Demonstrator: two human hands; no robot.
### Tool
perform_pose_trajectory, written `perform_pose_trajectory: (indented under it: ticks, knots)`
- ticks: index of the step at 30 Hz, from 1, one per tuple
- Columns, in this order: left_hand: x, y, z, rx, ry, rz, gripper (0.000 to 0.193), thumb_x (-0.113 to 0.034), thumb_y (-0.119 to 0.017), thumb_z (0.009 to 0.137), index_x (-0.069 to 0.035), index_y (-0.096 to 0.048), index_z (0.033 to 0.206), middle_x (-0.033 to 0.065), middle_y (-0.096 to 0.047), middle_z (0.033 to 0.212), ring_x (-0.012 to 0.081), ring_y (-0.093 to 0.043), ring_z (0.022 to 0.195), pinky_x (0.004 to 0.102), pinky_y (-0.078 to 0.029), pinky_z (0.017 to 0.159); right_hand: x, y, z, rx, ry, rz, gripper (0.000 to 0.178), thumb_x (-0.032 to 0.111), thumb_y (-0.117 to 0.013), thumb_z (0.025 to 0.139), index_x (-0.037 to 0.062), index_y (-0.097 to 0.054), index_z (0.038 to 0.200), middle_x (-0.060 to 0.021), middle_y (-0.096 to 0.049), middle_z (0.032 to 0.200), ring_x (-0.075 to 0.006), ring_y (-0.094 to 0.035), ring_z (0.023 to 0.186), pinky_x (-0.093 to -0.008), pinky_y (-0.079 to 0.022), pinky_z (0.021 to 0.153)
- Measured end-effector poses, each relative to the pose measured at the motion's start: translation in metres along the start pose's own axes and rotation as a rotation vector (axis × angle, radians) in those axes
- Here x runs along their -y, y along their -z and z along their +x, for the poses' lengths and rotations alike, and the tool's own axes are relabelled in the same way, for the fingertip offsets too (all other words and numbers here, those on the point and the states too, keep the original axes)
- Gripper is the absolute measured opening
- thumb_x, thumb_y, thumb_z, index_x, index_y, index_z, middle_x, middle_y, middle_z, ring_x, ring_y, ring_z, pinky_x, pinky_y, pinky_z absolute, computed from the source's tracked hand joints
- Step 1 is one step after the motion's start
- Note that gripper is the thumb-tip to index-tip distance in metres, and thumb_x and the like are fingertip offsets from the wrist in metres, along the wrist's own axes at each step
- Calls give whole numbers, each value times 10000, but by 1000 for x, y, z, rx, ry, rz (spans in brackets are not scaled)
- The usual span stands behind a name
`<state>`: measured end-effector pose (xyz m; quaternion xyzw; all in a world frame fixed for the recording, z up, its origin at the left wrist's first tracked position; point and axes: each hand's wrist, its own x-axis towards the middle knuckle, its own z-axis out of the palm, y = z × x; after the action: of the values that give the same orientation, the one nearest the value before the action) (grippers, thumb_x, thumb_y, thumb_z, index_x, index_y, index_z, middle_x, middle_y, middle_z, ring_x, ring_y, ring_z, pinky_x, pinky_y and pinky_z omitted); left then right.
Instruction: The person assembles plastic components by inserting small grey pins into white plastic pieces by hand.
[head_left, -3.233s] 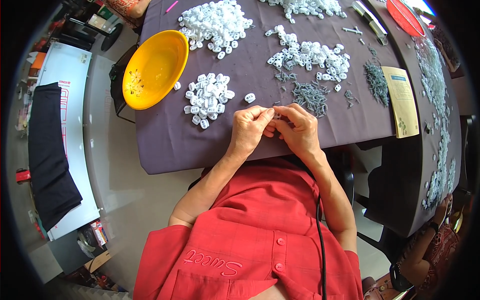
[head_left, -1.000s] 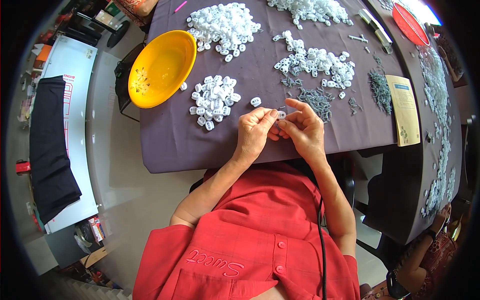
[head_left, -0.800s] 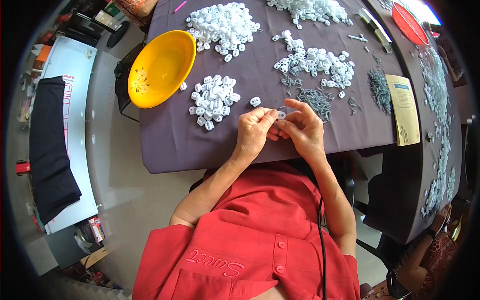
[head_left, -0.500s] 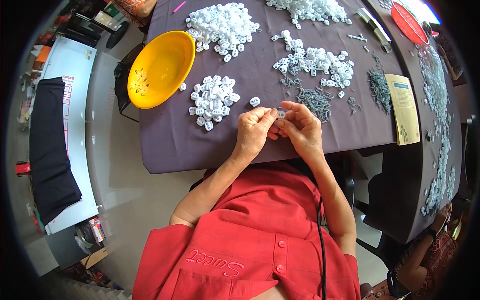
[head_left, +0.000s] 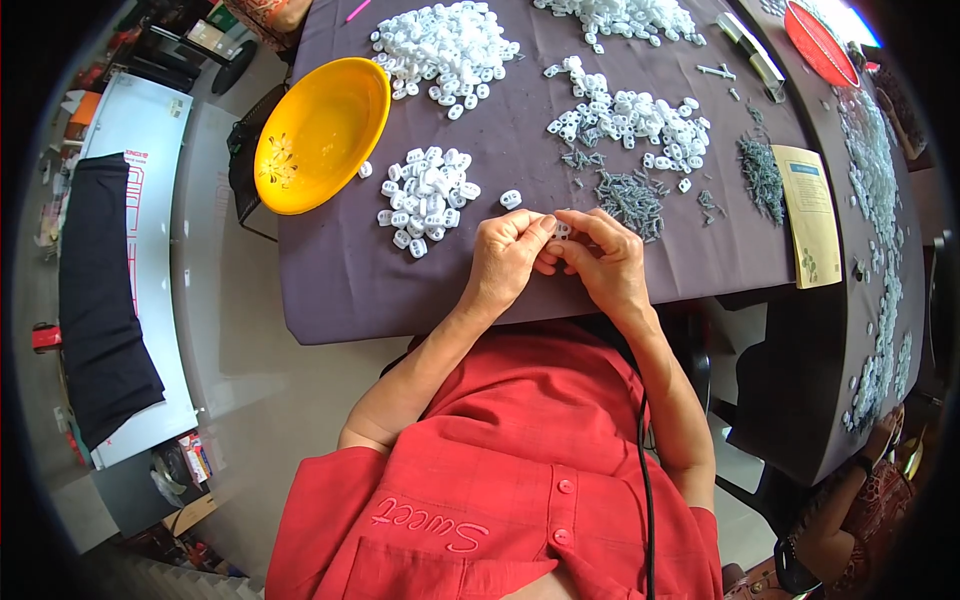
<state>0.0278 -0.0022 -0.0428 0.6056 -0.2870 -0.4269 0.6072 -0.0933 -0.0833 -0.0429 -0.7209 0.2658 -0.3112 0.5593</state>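
Observation:
Just over the table's near edge, my left hand [head_left: 505,258] and my right hand [head_left: 610,262] meet. Between their fingertips they pinch one small white plastic piece with holes [head_left: 562,230]. Fingers cover much of it, and I cannot make out whether a screw sits in it. A single white piece [head_left: 511,199] lies just beyond my left hand. To its left is a small heap of the same white pieces [head_left: 428,200]. Beyond my right hand spreads a pile of small grey screws [head_left: 631,207].
A yellow bowl [head_left: 335,125] stands at the table's left edge. Larger heaps of white pieces [head_left: 440,50] lie farther back. On the right are another screw pile [head_left: 762,178], a yellowish booklet [head_left: 805,215] and a red basket [head_left: 822,45]. Other people sit nearby.
My right fingers have shifted slightly around the white piece, and it has turned a little to show its holes. Both hands stay in place.

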Motion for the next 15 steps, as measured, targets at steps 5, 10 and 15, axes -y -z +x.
perform_pose_trajectory:
  ticks: [5,10,15]
  knots:
    - [1,1,0,5,-4,41,230,-167,-541,915,26,-639,838,48,-623,684,86,-583,566,208,-499,513,0,0,0,5,22,-38,270,9,-686,745,-9,-645,1011,-40,-578,733,-95,-583,585,-221,-479,507]
    - [-3,3,-1,18,-10,76,221,-157,-551,908,26,-642,826,48,-626,667,84,-582,556,204,-490,518,-4,3,-2,44,4,-87,275,-15,-655,771,9,-648,1044,-35,-605,792,-68,-575,630,-202,-479,503]
    - [1,6,-1,31,-44,103,209,-146,-559,903,23,-646,815,47,-632,656,81,-582,550,203,-484,524,-7,0,-3,39,45,-146,268,-7,-651,776,8,-647,1044,-38,-615,770,-65,-567,595,-206,-467,486]
